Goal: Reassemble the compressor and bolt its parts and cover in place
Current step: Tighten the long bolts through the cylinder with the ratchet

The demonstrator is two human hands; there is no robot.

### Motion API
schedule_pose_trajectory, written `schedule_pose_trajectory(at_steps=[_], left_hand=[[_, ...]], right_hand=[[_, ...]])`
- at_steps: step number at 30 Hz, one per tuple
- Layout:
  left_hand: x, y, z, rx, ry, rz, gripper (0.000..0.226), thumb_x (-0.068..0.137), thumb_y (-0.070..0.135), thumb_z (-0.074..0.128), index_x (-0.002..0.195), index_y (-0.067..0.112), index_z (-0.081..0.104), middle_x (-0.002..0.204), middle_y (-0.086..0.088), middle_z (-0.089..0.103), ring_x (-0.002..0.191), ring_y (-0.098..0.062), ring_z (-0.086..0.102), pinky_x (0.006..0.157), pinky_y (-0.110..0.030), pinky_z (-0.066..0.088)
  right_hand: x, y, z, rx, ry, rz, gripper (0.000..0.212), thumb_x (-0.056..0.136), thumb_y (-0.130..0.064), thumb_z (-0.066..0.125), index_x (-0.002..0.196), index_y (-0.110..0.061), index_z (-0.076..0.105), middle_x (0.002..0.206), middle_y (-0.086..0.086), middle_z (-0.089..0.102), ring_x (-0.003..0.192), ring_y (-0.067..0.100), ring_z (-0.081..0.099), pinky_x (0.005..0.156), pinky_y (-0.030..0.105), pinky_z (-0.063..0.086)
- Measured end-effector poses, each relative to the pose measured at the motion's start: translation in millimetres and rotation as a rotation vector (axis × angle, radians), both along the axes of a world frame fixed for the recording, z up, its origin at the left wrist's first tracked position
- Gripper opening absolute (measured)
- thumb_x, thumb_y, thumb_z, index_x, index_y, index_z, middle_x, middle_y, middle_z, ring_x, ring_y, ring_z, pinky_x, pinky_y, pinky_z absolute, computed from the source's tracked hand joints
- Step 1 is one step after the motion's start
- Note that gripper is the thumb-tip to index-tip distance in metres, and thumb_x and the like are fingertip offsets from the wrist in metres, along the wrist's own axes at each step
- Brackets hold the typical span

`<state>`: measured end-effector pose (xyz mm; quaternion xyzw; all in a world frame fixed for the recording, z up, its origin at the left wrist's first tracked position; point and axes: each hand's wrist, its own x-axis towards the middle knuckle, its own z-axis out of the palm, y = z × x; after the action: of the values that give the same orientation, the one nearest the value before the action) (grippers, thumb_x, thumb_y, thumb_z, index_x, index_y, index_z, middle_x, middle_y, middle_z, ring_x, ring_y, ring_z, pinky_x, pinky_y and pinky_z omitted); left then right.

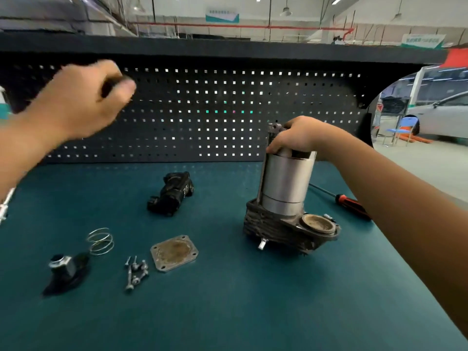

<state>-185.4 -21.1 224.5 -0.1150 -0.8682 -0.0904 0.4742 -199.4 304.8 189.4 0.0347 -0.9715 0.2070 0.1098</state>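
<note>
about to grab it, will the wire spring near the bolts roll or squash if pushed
The spring has thin wire and few open coils, so probably light and squashy. Its round coils might roll when nudged.

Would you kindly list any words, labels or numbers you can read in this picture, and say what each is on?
Nothing is legible.
Hanging banner: print too blurred to read.
Green wall sign: too blurred.
Black housing on the bench: pale mark, unreadable.

Observed: left hand, blurred, and right hand both bare; left forearm and right forearm uncovered throughout.
</note>
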Motion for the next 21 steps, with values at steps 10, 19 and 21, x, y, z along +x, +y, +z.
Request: schedule_pose_trajectory(at_steps=[10,19,21], left_hand=[[17,-154,-147,0.436,-0.372,0.352,0.046,0.098,0.036,0.044,0.078,-0.005,0.053,0.075,-0.024,0.057,0.075,-0.038,0.054,0.066,-0.04,0.037],[27,-185,-205,0.565,-0.499,0.389,0.041,0.097,0.03,0.047,0.093,-0.008,0.062,0.088,-0.025,0.063,0.084,-0.039,0.056,0.069,-0.036,0.037],[19,-180,-206,0.527,-0.513,0.398,0.038,0.097,0.028,0.05,0.095,-0.007,0.062,0.092,-0.025,0.063,0.09,-0.041,0.057,0.071,-0.035,0.035]], right_hand=[[4,-9,9,0.016,0.018,-0.035,0.058,0.069,-0.034,0.079,0.12,-0.012,0.062,0.104,0.007,0.049,0.087,0.026,0.048,0.074,0.028,0.039],[-1,-7,15,0.07,-0.038,-0.053,0.059,0.066,-0.04,0.08,0.116,-0.014,0.063,0.105,0.006,0.052,0.086,0.025,0.049,0.073,0.03,0.037],[-2,-8,15,0.104,-0.029,-0.081,0.063,0.064,-0.045,0.079,0.116,-0.013,0.064,0.106,0.008,0.053,0.091,0.027,0.049,0.077,0.031,0.039]])
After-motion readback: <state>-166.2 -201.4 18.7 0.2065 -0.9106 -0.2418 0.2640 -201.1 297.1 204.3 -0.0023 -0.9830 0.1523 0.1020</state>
